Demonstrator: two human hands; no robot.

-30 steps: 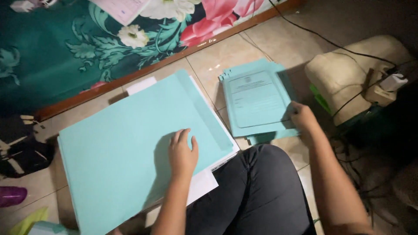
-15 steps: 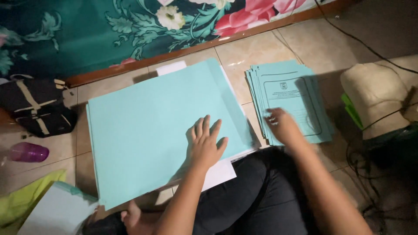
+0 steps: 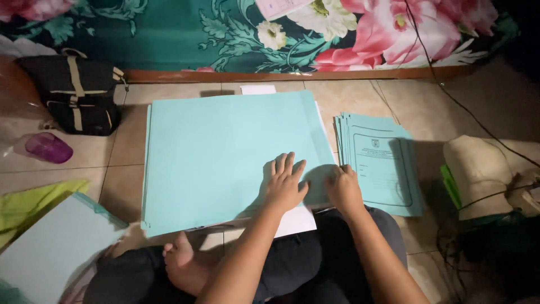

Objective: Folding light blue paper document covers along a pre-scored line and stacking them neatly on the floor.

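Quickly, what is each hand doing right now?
Left hand: open, flat on the large sheet.
Right hand: at that sheet's right edge; grip cannot be told.

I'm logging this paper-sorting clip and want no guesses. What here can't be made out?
Head view:
- White sheets: mostly covered by the large teal sheet.
- Right hand: its fingertips, tucked at that sheet's edge.
- Printed teal stack: print too small, sheet count unclear.
- Pale folder: cut off by the left and bottom edges.
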